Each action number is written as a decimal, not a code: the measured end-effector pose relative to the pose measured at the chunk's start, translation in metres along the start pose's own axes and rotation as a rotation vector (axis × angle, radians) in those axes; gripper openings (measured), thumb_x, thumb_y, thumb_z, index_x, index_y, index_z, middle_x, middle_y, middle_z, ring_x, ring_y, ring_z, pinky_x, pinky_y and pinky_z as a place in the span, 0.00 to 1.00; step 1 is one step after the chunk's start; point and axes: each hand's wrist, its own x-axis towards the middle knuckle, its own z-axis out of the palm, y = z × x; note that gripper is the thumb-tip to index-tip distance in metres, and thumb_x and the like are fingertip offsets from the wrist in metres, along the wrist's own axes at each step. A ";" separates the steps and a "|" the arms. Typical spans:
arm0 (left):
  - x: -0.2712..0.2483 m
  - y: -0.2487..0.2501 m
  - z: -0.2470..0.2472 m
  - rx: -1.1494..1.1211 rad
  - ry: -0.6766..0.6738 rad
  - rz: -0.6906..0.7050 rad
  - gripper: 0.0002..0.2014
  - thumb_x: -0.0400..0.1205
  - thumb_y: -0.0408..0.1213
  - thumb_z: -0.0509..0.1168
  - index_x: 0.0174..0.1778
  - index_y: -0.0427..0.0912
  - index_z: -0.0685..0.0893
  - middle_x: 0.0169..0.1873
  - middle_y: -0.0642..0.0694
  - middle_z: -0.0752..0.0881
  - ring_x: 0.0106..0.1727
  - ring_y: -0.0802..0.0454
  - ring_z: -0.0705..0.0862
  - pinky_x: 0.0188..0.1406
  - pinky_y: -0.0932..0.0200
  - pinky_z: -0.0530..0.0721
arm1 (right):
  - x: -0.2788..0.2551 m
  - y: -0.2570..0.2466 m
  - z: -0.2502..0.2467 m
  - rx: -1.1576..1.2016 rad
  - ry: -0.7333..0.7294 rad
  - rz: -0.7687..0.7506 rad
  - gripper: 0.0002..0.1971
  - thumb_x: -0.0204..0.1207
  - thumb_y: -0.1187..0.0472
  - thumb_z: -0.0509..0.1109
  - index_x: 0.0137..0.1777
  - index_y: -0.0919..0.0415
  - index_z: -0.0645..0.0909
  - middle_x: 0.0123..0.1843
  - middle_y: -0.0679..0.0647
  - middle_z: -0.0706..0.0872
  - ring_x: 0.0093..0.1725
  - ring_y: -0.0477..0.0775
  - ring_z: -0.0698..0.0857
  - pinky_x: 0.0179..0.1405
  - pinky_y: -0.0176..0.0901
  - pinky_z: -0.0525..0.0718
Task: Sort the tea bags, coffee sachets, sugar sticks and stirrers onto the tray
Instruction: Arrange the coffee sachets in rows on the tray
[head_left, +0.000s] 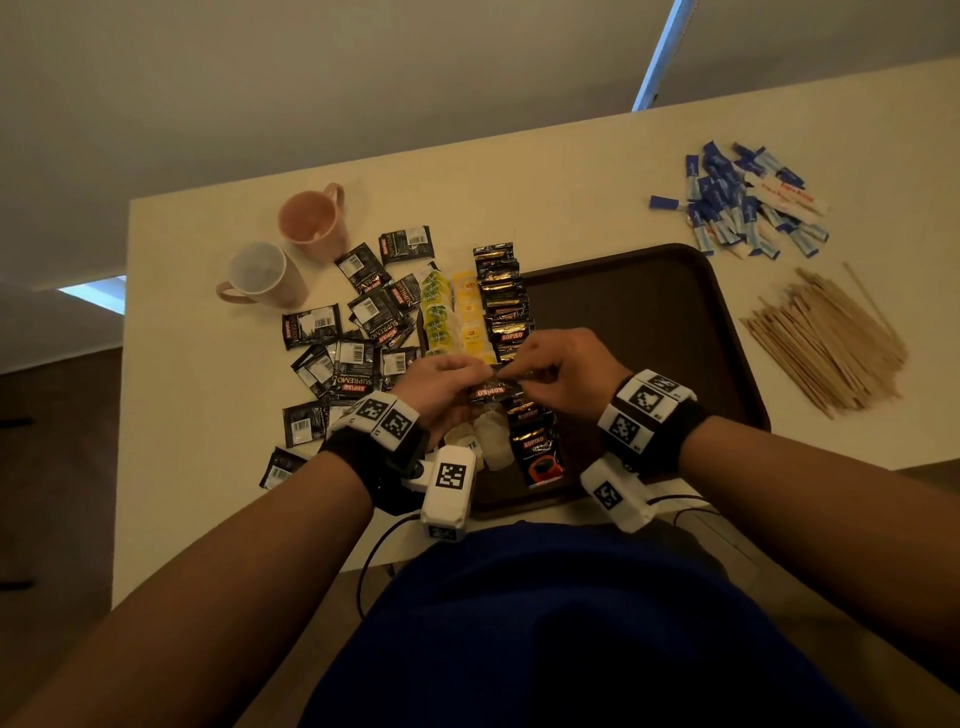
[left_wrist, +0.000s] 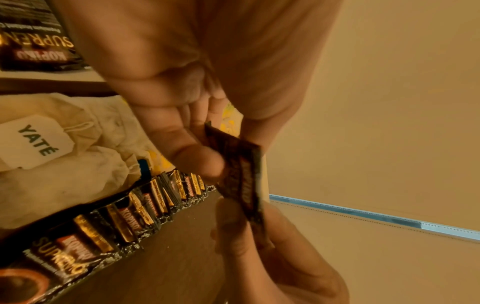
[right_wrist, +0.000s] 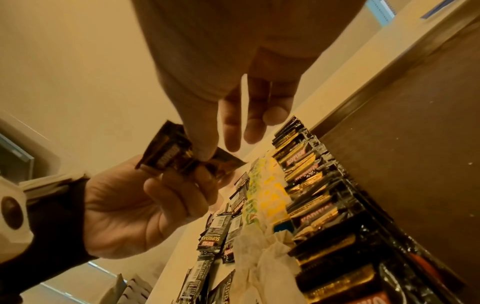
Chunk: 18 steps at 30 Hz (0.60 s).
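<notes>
Both hands hold one black Kopiko coffee sachet (head_left: 491, 388) (left_wrist: 244, 179) (right_wrist: 168, 154) just above the near-left part of the brown tray (head_left: 649, 322). My left hand (head_left: 474, 372) (left_wrist: 221, 162) pinches its left end and my right hand (head_left: 525, 375) (right_wrist: 203, 153) pinches its right end between thumb and forefinger. On the tray's left side lies a row of coffee sachets (head_left: 504, 296), with yellow tea bags (head_left: 467, 312) and green tea bags (head_left: 436, 312) beside it. White tea bags (head_left: 491, 441) lie under my hands.
Several loose black sachets (head_left: 353, 332) are scattered on the table left of the tray. Two pink mugs (head_left: 311, 218) (head_left: 265, 275) stand behind them. Blue and white sugar sticks (head_left: 743, 202) and a pile of wooden stirrers (head_left: 826, 343) lie to the right.
</notes>
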 end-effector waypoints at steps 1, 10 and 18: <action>0.000 0.000 -0.001 0.031 -0.001 -0.023 0.08 0.83 0.35 0.69 0.55 0.36 0.83 0.42 0.40 0.88 0.30 0.53 0.87 0.24 0.62 0.84 | -0.001 0.000 0.000 0.009 0.013 0.000 0.08 0.72 0.63 0.76 0.50 0.57 0.91 0.42 0.50 0.88 0.36 0.44 0.84 0.34 0.29 0.81; 0.005 0.003 -0.015 0.126 0.068 -0.059 0.10 0.85 0.40 0.67 0.56 0.38 0.85 0.35 0.45 0.89 0.29 0.52 0.84 0.24 0.62 0.83 | -0.027 0.022 -0.018 0.071 -0.423 0.469 0.09 0.76 0.61 0.75 0.41 0.44 0.85 0.39 0.42 0.87 0.39 0.34 0.84 0.41 0.29 0.77; 0.007 -0.003 -0.019 0.078 0.081 -0.017 0.08 0.83 0.37 0.69 0.56 0.38 0.87 0.36 0.44 0.89 0.28 0.53 0.85 0.24 0.62 0.84 | -0.055 0.043 0.007 0.118 -0.603 0.637 0.08 0.75 0.61 0.77 0.36 0.48 0.86 0.32 0.42 0.89 0.35 0.39 0.89 0.37 0.32 0.83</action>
